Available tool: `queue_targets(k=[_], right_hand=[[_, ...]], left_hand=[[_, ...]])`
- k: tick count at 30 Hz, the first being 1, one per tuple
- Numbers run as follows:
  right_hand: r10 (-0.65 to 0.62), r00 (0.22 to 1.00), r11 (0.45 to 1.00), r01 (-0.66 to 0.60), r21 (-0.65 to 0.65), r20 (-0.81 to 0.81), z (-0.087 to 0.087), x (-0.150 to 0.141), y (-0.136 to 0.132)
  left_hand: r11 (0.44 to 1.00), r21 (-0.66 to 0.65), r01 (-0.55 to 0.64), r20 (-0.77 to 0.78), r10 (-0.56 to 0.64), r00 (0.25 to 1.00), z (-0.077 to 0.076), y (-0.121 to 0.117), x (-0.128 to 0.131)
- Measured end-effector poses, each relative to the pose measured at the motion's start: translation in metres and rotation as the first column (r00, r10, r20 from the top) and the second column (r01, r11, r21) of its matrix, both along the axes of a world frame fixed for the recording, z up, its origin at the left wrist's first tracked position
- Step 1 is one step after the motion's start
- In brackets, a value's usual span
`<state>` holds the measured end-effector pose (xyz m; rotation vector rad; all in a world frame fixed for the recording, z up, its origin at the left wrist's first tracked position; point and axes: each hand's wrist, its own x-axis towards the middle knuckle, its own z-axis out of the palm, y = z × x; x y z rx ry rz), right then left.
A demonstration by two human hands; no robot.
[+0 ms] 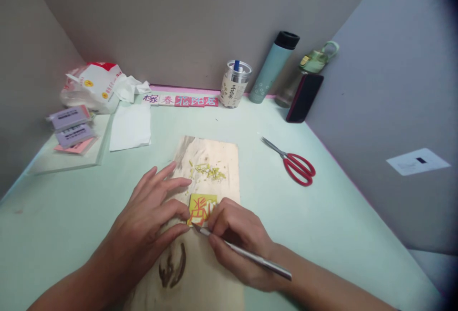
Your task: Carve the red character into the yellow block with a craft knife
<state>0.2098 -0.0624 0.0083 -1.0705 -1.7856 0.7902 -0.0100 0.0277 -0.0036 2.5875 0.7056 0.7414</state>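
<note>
A small yellow carving block (201,205) with red character lines lies on a wooden board (229,158). Pale cut areas show along its lower and right parts. My left hand (157,211) rests from the left, thumb and index fingertips pressed at the block's left edge and lower-left corner, other fingers spread over the board. Gripped like a pen in my right hand (243,239) is a silver craft knife (257,257), its blade at the block's lower-left edge. My right fingers cover the block's right side. Yellow shavings (209,171) lie on the board just beyond.
Red-handled scissors (298,169) lie to the right. Along the back stand a clear jar (234,84), a blue flask (271,70), a green-lidded bottle (291,82) and a phone (306,98). At left are white paper (130,127), wrapped blocks (73,127) and a plastic bag (95,84).
</note>
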Motion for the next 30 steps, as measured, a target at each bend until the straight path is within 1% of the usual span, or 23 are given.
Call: queue_targets(k=[3,6,8,11,14,16,19,22,26,28,30], right_hand=[[-0.051,0.998,0.997,0.049,-0.062,-0.027,0.001,0.002,-0.001],[-0.141,0.986,0.982,0.128,-0.140,-0.084,0.004,0.004,-0.002],[-0.215,0.965,0.959,0.180,-0.218,-0.152,0.006,0.005,-0.003],[-0.335,0.908,0.917,0.254,-0.306,-0.250,0.006,0.007,-0.001],[-0.416,0.869,0.885,0.318,-0.342,-0.268,0.003,0.009,0.001],[-0.438,0.862,0.869,0.335,-0.363,-0.253,0.003,0.011,0.003],[-0.433,0.872,0.869,0.336,-0.364,-0.227,0.004,0.013,0.005],[-0.434,0.877,0.875,0.354,-0.330,-0.208,0.006,0.012,0.006],[-0.492,0.848,0.850,0.418,-0.322,-0.198,0.008,0.009,0.008],[-0.493,0.847,0.852,0.424,-0.306,-0.199,0.009,0.008,0.009],[-0.480,0.857,0.865,0.427,-0.261,-0.187,0.007,0.008,0.009]], left_hand=[[1.000,0.019,0.020,-0.011,-0.020,1.000,0.000,0.000,0.000],[1.000,0.012,0.002,-0.011,-0.002,1.000,0.001,-0.001,0.000],[1.000,0.002,0.002,-0.010,-0.002,1.000,0.002,-0.003,0.002],[1.000,-0.002,0.013,-0.010,-0.013,1.000,0.005,-0.004,0.003],[1.000,0.007,0.018,0.001,-0.018,1.000,0.007,-0.005,0.004],[1.000,0.006,0.009,0.009,-0.009,1.000,0.005,-0.006,0.005],[0.999,-0.014,-0.050,0.017,0.050,0.999,0.001,-0.005,0.005],[0.994,-0.020,-0.105,0.028,0.105,0.994,-0.005,-0.004,0.003],[0.995,0.001,-0.102,-0.001,0.102,0.995,-0.010,-0.006,0.003],[0.995,0.004,-0.098,-0.037,0.098,0.995,-0.012,-0.008,0.004],[0.995,-0.002,-0.101,-0.066,0.101,0.993,-0.013,-0.011,0.007]])
